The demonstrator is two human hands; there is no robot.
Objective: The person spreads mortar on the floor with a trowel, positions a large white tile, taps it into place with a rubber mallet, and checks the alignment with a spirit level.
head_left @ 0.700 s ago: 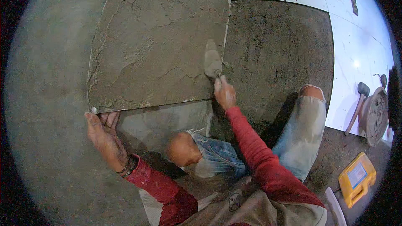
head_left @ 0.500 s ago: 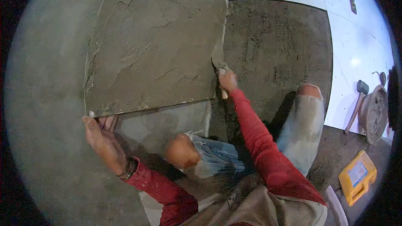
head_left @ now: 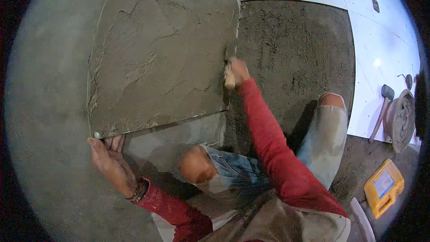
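A large tile (head_left: 161,54) is tilted up in front of me, its upper face coated with rough grey mortar. At its near left corner, my left hand (head_left: 109,159) grips the edge, the thumb at the corner and the fingers under the tile. My right hand (head_left: 238,70) is closed round the light handle of a trowel (head_left: 231,50). The trowel's blade lies along the tile's right edge and is partly blurred. Beneath the raised near edge, a patch of pale grey floor (head_left: 179,134) shows.
Dark mortar bed (head_left: 295,54) spreads right of the tile, bordered by white laid tiles (head_left: 376,62). On the right are a rubber mallet (head_left: 384,103), a bucket of mortar (head_left: 400,121) and a yellow jug (head_left: 384,188). My knees (head_left: 197,164) are close to the tile's near edge.
My right hand has moved the trowel up and slightly left along the tile's right edge. The tile's near edge and my left hand sit slightly lower in the picture.
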